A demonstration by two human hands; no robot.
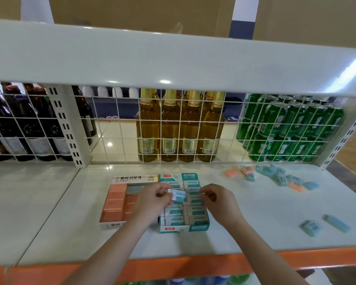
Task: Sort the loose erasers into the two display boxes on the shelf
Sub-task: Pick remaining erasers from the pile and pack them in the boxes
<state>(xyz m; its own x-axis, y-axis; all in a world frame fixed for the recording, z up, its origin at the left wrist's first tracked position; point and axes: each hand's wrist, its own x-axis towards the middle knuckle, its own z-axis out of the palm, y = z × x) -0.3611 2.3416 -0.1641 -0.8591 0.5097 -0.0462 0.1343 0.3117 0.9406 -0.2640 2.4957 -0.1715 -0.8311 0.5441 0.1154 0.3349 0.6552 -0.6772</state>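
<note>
White shelf (245,227), bottles behind mesh. Left hand (152,199) pinches a teal eraser (178,196) above the teal box (184,228), frame centre; right hand (216,199), curled, looks empty. Light, firm, probably slick-wrapped: pinch its long edges. Loose erasers (280,178) lie upper right.

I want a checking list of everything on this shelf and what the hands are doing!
Surface: white shelf with an orange front edge.
Job's things: orange eraser box beside teal eraser box, both partly filled; loose erasers scattered back right; two blue erasers front right.
Clutter: nothing seen.
Grippers: left hand pinches a blue-and-white eraser above the teal box; right hand curled beside it, grip unclear.
Cables: nothing seen.
Surroundings: wire grid; behind it dark bottles, yellow bottles, green cans.
</note>
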